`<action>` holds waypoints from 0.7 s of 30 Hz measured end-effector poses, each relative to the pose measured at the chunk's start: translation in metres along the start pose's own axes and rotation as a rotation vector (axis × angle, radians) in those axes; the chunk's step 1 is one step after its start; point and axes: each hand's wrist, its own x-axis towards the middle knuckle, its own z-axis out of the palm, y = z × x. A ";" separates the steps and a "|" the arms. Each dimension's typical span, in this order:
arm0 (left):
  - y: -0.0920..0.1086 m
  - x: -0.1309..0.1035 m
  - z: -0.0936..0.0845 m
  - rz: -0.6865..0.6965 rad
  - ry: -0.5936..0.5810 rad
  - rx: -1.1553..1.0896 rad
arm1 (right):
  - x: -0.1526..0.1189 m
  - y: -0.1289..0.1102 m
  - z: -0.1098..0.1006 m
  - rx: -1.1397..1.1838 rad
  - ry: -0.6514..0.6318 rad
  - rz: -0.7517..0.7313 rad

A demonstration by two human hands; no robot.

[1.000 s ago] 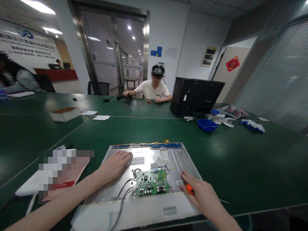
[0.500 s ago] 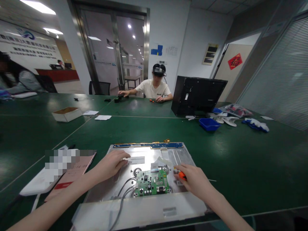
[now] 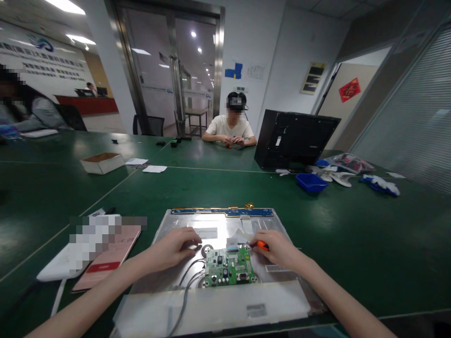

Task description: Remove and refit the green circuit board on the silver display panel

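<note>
Green table under everything; on it lies the metal panel, back up, with the circuit board near its front edge. My left hand rests flat beside the board, holding nothing; my right hand grips an orange screwdriver at the board's top corner.

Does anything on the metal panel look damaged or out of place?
Nothing stands out. The green circuit board lies flat on the metal panel, with the left hand resting beside it and the right hand holding an orange-handled tool.
</note>
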 end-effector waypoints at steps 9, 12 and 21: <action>-0.009 0.011 0.013 0.019 0.055 -0.018 | -0.002 -0.001 -0.002 0.002 0.018 0.031; -0.011 0.013 0.014 0.005 0.095 -0.001 | 0.000 -0.003 -0.005 -0.012 0.010 0.032; 0.004 -0.007 0.006 -0.075 0.108 0.005 | 0.001 0.000 -0.006 -0.042 -0.006 0.028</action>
